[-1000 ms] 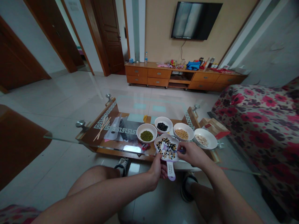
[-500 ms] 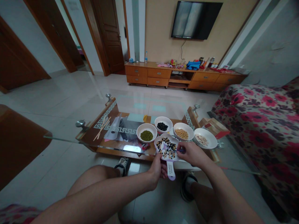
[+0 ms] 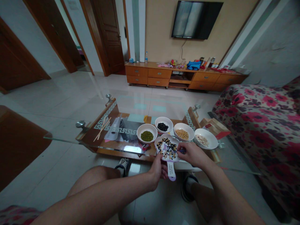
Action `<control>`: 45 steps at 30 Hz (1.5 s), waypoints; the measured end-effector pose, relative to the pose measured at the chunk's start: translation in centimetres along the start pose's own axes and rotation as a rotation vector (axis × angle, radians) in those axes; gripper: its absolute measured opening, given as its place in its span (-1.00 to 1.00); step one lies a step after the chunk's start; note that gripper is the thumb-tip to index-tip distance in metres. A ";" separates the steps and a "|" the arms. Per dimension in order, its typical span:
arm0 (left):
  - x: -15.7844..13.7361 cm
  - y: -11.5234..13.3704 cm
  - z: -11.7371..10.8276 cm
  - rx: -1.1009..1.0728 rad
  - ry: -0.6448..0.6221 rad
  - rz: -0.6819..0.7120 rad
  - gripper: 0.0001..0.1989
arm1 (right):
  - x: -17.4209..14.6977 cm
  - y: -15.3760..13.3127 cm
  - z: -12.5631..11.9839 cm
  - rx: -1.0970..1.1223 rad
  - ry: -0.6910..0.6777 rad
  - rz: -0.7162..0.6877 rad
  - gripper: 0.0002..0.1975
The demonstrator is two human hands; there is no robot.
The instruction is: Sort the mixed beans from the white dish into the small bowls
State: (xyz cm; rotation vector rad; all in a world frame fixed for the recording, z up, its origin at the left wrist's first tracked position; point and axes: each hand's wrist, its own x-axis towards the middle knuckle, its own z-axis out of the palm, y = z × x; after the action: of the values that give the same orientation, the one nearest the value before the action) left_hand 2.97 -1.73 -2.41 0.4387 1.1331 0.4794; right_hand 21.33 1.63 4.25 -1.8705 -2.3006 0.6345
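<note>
A white, purple-edged hand fan (image 3: 166,136) lies at the glass table's near edge, its short handle (image 3: 171,170) jutting out toward me. Black, yellow and pale beans (image 3: 167,147) are spread over its face. My left hand (image 3: 158,167) grips the fan's lower left rim, thumb on top and fingers curled below. Over the fan's right side, my right hand (image 3: 189,153) is closed in a pinch on a small dark purple item (image 3: 182,151); its tip is too small to make out. Around the fan stand white bowls of green beans (image 3: 147,136), black beans (image 3: 162,127) and yellow beans (image 3: 182,134).
Another white bowl (image 3: 216,141) with pale pieces stands at the right, before a brown paper bag (image 3: 217,126). Chopsticks (image 3: 102,128) lie crossed at the left of the glass table (image 3: 77,142). A flowered sofa (image 3: 262,112) is to the right; a low cabinet (image 3: 159,73) stands beyond.
Almost nothing differs. My right hand's fingers and the purple item have shifted very slightly over the fan; my left hand keeps its hold.
</note>
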 end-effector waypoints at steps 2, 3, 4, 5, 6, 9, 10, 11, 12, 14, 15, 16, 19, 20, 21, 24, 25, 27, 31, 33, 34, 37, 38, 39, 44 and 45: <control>0.0 0.0 0.0 0.002 -0.002 0.000 -0.38 | 0.0 -0.1 0.0 0.017 0.006 -0.013 -0.82; 0.0 0.0 0.0 0.001 -0.006 0.000 -0.39 | 0.0 -0.1 -0.1 0.024 0.013 -0.016 -0.81; 0.0 0.0 0.0 0.000 -0.011 0.001 -0.39 | -0.1 -0.2 -0.2 0.028 0.023 -0.018 -0.81; 0.1 0.0 0.0 -0.003 -0.015 0.001 -0.39 | -0.1 -0.2 -0.3 0.028 0.041 -0.018 -0.80; 0.1 0.0 -0.1 -0.002 -0.016 -0.001 -0.39 | -0.1 -0.3 -0.5 0.024 0.068 -0.015 -0.79; 0.2 -0.1 -0.1 -0.012 -0.021 0.004 -0.42 | -0.2 -0.2 -1.1 -0.003 0.201 0.036 -0.78; 0.3 -0.2 -0.1 -0.018 -0.024 0.009 -0.43 | -0.3 -0.1 -1.3 -0.018 0.257 0.068 -0.77; 0.3 -0.2 -0.2 -0.024 -0.028 0.013 -0.45 | -0.3 0.0 -1.5 -0.033 0.315 0.106 -0.76; 0.4 -0.3 -0.2 -0.030 -0.032 0.015 -0.46 | -0.3 0.2 -1.7 -0.046 0.371 0.150 -0.75; 0.4 -0.4 -0.3 -0.037 -0.033 0.018 -0.48 | -0.4 0.5 -1.9 -0.069 0.462 0.248 -0.73; 0.5 -0.4 -0.3 -0.038 -0.034 0.023 -0.48 | -0.5 0.7 -2.0 -0.076 0.494 0.295 -0.72; 0.5 -0.5 -0.3 -0.039 -0.034 0.029 -0.47 | -0.6 0.8 -2.1 -0.080 0.517 0.338 -0.71; 0.4 -0.4 -0.3 -0.036 -0.031 0.027 -0.46 | -0.7 1.0 -2.3 -0.081 0.554 0.410 -0.68; 0.4 -0.4 -0.3 -0.033 -0.031 0.021 -0.45 | -0.7 0.9 -2.3 -0.078 0.564 0.417 -0.67; 0.3 -0.3 -0.2 -0.030 -0.031 0.016 -0.45 | -0.7 0.9 -2.3 -0.073 0.569 0.416 -0.66; 0.3 -0.2 -0.2 -0.021 -0.026 0.013 -0.44 | -0.5 0.7 -2.1 -0.063 0.564 0.396 -0.67; 0.3 -0.2 -0.2 -0.017 -0.025 0.015 -0.44 | -0.5 0.6 -2.0 -0.063 0.558 0.383 -0.67; 0.3 -0.2 -0.1 -0.004 -0.026 0.012 -0.42 | -0.3 0.5 -1.8 -0.062 0.535 0.344 -0.68; 0.4 -0.3 -0.1 0.001 -0.027 0.021 -0.37 | -0.1 0.3 -1.4 -0.081 0.433 0.227 -0.70; 0.3 -0.3 -0.1 -0.002 -0.012 0.014 -0.38 | -0.1 0.3 -1.3 -0.108 0.384 0.206 -0.70; 0.3 -0.2 -0.1 -0.005 -0.005 0.010 -0.38 | 0.0 0.2 -1.2 -0.115 0.364 0.203 -0.71; 0.3 -0.2 -0.1 -0.014 -0.016 0.012 -0.40 | 0.0 0.2 -1.0 -0.109 0.308 0.184 -0.73; 0.4 -0.2 -0.1 -0.014 -0.021 0.011 -0.41 | 0.0 0.1 -0.9 -0.107 0.283 0.172 -0.73; 0.4 -0.2 -0.1 -0.014 -0.025 0.011 -0.41 | 0.0 0.1 -0.8 -0.105 0.256 0.160 -0.74; 0.3 -0.3 -0.1 -0.021 -0.006 0.017 -0.42 | 0.0 -0.2 -0.3 -0.102 0.157 0.107 -0.77; 0.3 -0.3 -0.1 -0.022 -0.008 0.018 -0.43 | 0.1 -0.3 -0.2 -0.103 0.148 0.100 -0.77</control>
State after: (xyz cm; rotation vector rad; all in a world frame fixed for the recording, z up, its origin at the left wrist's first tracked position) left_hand 2.99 -1.77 -2.80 0.4316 1.1157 0.5051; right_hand 21.14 1.70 4.56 -2.0144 -2.1975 0.3789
